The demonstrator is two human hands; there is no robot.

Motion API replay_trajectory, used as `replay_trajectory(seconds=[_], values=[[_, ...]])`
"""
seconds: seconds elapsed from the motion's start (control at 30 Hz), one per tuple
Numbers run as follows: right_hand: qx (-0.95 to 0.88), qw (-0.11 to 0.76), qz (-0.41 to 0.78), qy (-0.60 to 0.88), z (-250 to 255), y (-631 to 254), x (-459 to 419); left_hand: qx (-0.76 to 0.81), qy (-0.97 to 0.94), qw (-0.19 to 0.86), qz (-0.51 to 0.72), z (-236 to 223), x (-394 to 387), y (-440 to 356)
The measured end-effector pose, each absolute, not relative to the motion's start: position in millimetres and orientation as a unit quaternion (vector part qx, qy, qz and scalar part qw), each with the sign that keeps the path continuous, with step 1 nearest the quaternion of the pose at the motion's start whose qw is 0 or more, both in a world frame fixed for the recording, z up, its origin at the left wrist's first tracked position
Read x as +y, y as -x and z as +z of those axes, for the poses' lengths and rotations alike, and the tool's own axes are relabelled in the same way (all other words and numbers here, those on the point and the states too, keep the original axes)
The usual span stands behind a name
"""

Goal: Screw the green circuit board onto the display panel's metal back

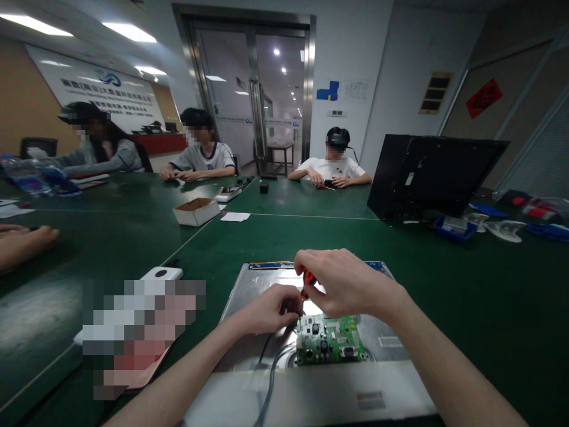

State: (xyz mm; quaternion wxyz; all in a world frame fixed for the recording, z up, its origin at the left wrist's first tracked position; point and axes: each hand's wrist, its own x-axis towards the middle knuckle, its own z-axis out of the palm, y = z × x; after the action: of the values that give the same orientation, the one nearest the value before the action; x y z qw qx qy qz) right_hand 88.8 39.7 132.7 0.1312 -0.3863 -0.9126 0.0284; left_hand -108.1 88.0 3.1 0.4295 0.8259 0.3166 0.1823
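Observation:
My right hand (349, 281) is closed around the red handle of a screwdriver (307, 283), held upright with its lower end toward the top left corner of a green circuit board (331, 341). At that same corner my left hand (273, 308) has its fingers pinched together by the screwdriver's tip. Whatever is between those fingers, if anything, is hidden. The board lies on the silver back of a flat display panel (242, 293). A grey cable (271, 379) runs from beside the board toward the panel's near edge.
A white phone-like device (162, 274) and a blurred pink item (153, 370) lie left of the panel. Farther off are an open white box (195, 212), a paper slip (235, 217) and a black monitor (427, 178). Co-workers sit across the table (311, 237); another person's hand (31, 240) is at left.

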Motion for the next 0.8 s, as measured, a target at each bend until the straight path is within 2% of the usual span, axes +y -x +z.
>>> replay_trajectory(seconds=[0.3, 0.53, 0.8], values=[[-0.895, 0.097, -0.04, 0.433, 132.1, -85.4, 44.3, 0.3, -0.842, 0.411, 0.179, 9.9, 85.9, 107.5], [-0.919, 0.128, 0.005, 0.372, 132.6, -88.4, 37.4, 0.302, -0.841, 0.409, 0.187, 4.7, 86.5, 107.5], [-0.908, 0.121, -0.051, 0.398, 129.8, -84.1, 40.8, 0.305, -0.837, 0.41, 0.197, 12.7, 82.6, 104.9]])
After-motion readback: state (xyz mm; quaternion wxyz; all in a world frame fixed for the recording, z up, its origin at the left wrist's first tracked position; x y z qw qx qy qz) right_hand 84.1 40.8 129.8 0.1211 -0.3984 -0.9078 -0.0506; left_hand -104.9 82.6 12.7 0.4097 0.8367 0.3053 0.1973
